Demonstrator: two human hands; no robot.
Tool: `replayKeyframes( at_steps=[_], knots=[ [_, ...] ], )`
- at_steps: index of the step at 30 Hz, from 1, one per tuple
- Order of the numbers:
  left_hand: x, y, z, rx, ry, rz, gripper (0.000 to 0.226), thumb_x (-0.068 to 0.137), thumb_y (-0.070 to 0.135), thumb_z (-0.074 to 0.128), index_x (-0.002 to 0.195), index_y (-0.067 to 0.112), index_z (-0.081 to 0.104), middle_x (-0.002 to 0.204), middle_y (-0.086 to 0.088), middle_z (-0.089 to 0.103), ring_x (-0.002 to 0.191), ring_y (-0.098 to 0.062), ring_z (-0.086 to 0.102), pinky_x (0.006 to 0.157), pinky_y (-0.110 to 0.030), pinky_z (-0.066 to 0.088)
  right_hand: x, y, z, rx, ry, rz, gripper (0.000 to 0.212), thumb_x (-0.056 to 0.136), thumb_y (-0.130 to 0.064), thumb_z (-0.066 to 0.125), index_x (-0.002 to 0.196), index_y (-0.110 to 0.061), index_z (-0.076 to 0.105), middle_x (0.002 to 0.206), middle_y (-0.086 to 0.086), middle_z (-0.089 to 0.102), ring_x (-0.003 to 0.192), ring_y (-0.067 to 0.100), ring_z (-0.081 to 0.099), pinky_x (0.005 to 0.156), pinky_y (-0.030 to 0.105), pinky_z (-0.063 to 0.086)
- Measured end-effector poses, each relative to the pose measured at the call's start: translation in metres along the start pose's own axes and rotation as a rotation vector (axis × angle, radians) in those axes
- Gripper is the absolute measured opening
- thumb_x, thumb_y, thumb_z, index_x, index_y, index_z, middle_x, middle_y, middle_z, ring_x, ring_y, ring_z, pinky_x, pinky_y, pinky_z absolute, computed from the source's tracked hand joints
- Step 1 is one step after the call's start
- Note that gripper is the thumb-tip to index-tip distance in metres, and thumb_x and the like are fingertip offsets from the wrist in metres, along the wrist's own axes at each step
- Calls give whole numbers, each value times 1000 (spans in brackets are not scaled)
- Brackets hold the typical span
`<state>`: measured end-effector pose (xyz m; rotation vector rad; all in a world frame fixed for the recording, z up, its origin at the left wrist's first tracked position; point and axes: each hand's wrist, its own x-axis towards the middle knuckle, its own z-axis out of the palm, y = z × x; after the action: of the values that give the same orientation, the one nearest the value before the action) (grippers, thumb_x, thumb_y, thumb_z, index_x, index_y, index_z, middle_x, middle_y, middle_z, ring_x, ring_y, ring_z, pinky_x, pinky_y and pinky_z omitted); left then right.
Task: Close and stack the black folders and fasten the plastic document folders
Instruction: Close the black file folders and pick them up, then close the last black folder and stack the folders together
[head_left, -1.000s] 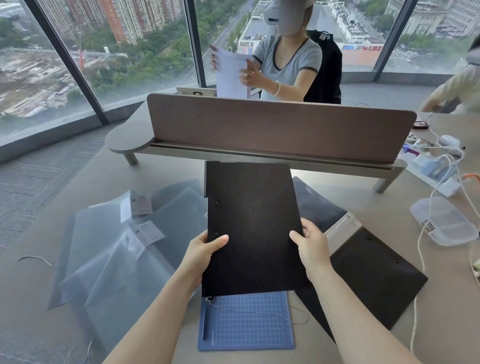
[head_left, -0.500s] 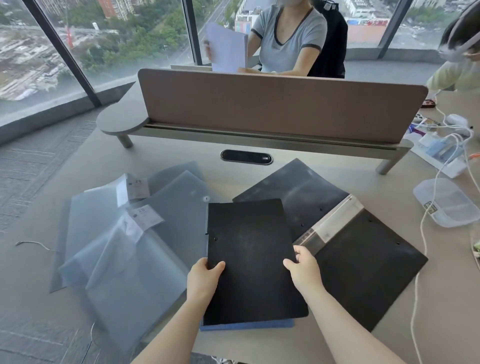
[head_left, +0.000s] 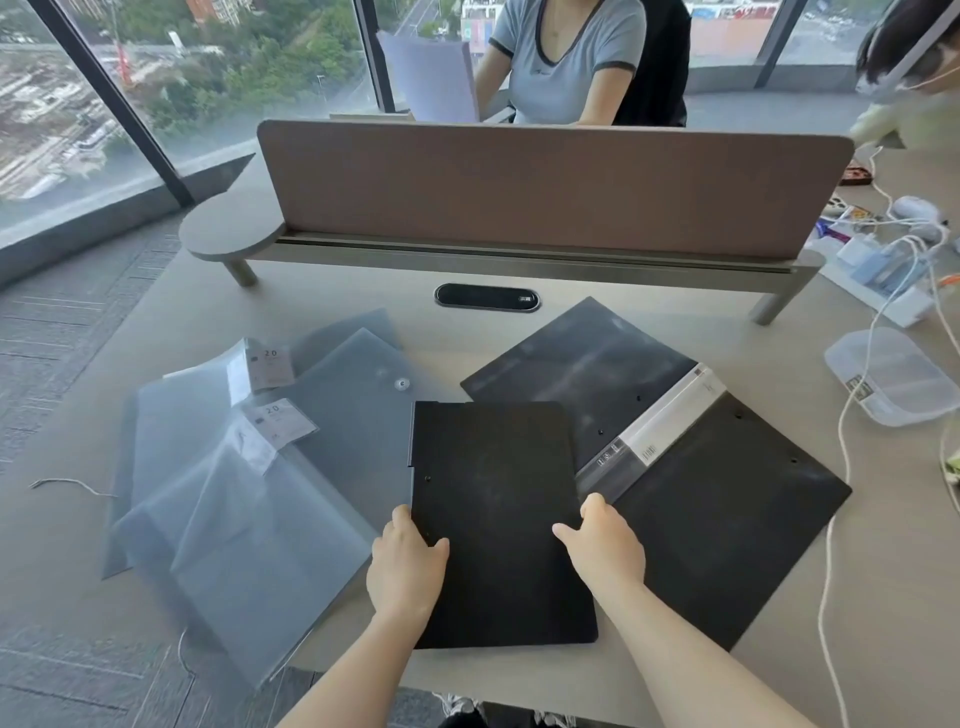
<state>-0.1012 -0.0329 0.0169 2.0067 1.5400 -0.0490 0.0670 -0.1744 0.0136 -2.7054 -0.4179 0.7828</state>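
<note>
A closed black folder (head_left: 496, 488) lies flat on the desk in front of me. My left hand (head_left: 405, 564) grips its left edge, thumb on the cover. Gripping its right edge, fingers curled over, is my right hand (head_left: 605, 551). To the right a second black folder (head_left: 727, 509) lies open, cover side up, with a clear labelled spine strip (head_left: 660, 431) across its middle. The closed folder overlaps its left half. Several translucent grey plastic document folders (head_left: 249, 499) lie spread and overlapping on the left; one shows a snap button (head_left: 401, 384).
A brown divider screen (head_left: 550, 187) on a raised shelf crosses the desk behind the folders, with a cable port (head_left: 487, 298) below it. A clear plastic box (head_left: 893, 376), white cables and chargers sit at right. A person sits opposite holding paper; another is at far right.
The closed black folder, held upright a second ago, has been lowered flat onto the desk, covering the blue cutting mat. Both hands stay on its edges.
</note>
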Motion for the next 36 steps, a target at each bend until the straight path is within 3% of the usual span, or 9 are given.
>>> replayKeyframes(
  at_steps=[8, 14, 17, 21, 25, 31, 36],
  knots=[
    [-2, 18, -2, 127, 44, 174, 52, 90, 28, 61, 139, 24, 45, 138, -1, 50, 125, -24, 47, 98, -37, 49, -1, 5, -3, -18, 29, -24, 35, 91, -48, 54, 108, -18, 48, 107, -3, 59, 84, 20, 56, 67, 33, 41],
    [0, 59, 12, 90, -41, 393, 47, 93, 35, 60, 138, 26, 48, 141, 6, 49, 130, -17, 43, 102, -32, 46, 11, 5, -27, 131, 118, -60, 17, 96, -35, 46, 107, -23, 52, 110, -4, 60, 86, 16, 56, 72, 33, 48],
    [-2, 86, 23, 103, -123, 477, 52, 94, 39, 58, 143, 27, 43, 151, 8, 42, 140, -16, 35, 109, -34, 41, 24, 12, -48, 219, 165, -113, 28, 97, -28, 49, 123, -24, 53, 126, -3, 56, 105, 17, 59, 80, 33, 52],
    [-5, 128, 36, 181, -235, 558, 64, 94, 43, 56, 151, 28, 32, 163, 6, 24, 151, -22, 17, 118, -41, 30, 46, 29, -75, 269, 225, -142, 51, 96, -26, 54, 144, -26, 37, 149, -2, 41, 130, 20, 49, 90, 35, 53],
    [-5, 159, 52, 253, -309, 615, 69, 93, 46, 56, 154, 30, 25, 165, 3, 15, 153, -23, 11, 122, -44, 23, 69, 47, -98, 253, 275, -130, 64, 95, -22, 57, 150, -24, 26, 155, 1, 32, 138, 26, 39, 96, 39, 51],
    [4, 193, 82, 333, -362, 658, 77, 93, 46, 56, 156, 30, 15, 167, 3, 8, 153, -22, 9, 123, -42, 21, 108, 75, -124, 238, 209, -40, 73, 94, -27, 58, 153, -27, 16, 162, 1, 19, 147, 29, 24, 107, 49, 41],
    [12, 217, 99, 353, -378, 683, 83, 94, 45, 56, 157, 26, 6, 167, 3, 5, 153, -21, 7, 123, -39, 19, 140, 87, -137, 244, 167, -1, 75, 92, -27, 60, 153, -26, 16, 161, 2, 22, 146, 29, 26, 109, 51, 37]
  ],
)
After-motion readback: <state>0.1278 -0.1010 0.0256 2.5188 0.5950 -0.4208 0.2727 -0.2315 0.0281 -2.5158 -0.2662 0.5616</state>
